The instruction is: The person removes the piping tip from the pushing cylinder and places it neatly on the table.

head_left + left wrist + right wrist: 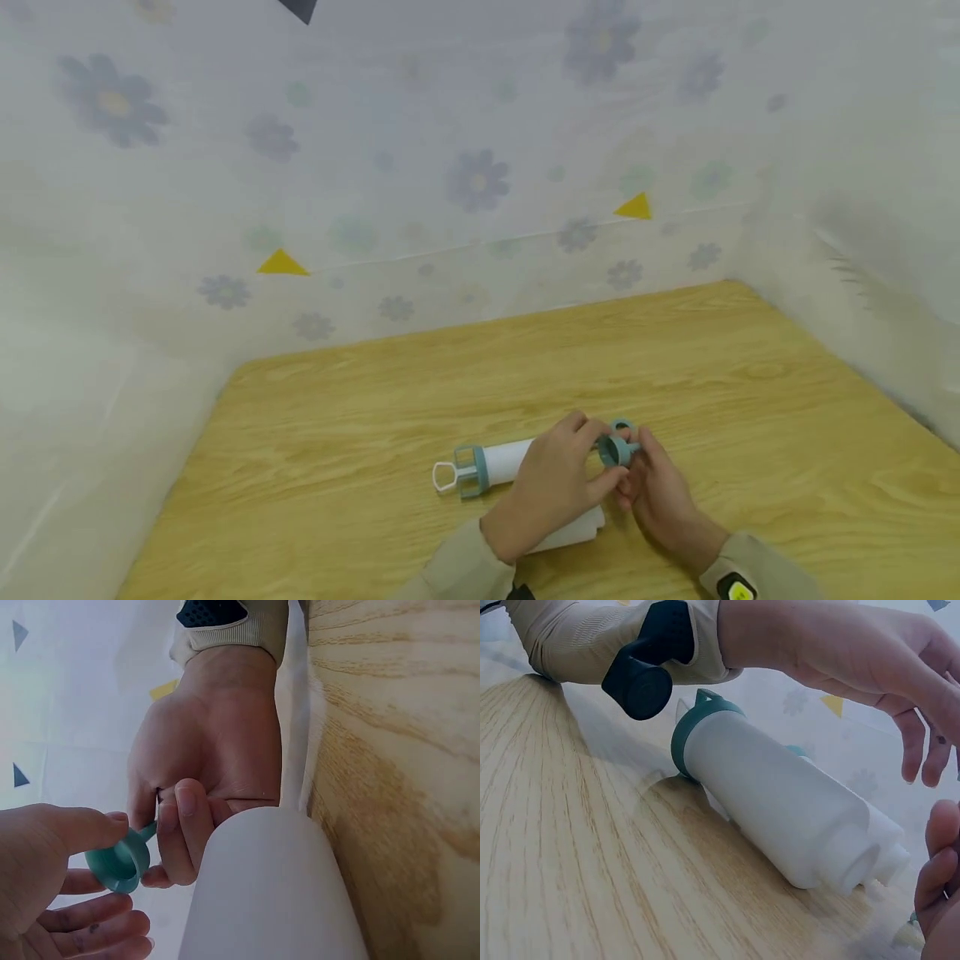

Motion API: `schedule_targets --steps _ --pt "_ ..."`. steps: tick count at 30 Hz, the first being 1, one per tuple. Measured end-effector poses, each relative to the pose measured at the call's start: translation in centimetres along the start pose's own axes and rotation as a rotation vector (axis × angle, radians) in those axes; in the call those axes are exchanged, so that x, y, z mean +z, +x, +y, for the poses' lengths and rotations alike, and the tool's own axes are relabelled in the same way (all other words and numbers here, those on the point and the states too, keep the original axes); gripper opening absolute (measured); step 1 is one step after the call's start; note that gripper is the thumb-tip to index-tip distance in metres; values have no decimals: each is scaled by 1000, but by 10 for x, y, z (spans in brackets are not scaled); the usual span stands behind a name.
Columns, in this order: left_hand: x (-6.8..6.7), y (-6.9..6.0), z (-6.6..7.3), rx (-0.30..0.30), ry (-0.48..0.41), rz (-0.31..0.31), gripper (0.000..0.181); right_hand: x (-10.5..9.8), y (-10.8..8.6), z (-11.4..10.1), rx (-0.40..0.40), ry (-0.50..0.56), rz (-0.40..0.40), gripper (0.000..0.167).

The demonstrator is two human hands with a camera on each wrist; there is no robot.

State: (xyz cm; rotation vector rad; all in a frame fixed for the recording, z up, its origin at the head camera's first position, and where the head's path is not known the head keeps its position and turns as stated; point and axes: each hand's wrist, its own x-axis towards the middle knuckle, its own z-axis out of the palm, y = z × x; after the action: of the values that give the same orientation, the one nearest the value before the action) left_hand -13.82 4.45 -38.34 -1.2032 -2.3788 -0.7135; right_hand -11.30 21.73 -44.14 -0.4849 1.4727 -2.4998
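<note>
Between both hands is a teal nozzle cap (613, 451), cup-shaped with a thin stem. My left hand (558, 475) pinches its cup, the thumb over the rim in the left wrist view. My right hand (663, 496) holds the stem between thumb and fingers. A second teal ring-shaped piece (621, 424) shows just behind the cap, partly hidden by the fingers. Left of the hands lies a white syringe-like tube (506, 461) with a teal collar and white pull handle. Another white tube (772, 787) lies under my left forearm, largely covered in the head view.
The wood-grain table (360, 417) bears these things. Pale flower-patterned sheeting (420, 183) rises along its back, with plain pale sheeting at both sides. Yellow triangles (283, 262) mark the back sheet.
</note>
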Motion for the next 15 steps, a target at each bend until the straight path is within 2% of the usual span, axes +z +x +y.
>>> schedule_targets --steps 4,8,11,15 --pt "-1 1 -1 14 -10 7 35 1 1 1 -19 -125 113 49" --pt "-1 1 0 18 -21 -18 36 2 -1 2 -36 -152 203 45" --pt "-1 -2 0 1 -23 -36 36 3 -2 3 -14 -156 213 44" --pt "-2 -4 -1 7 -40 -12 37 5 -1 3 14 -192 173 46"
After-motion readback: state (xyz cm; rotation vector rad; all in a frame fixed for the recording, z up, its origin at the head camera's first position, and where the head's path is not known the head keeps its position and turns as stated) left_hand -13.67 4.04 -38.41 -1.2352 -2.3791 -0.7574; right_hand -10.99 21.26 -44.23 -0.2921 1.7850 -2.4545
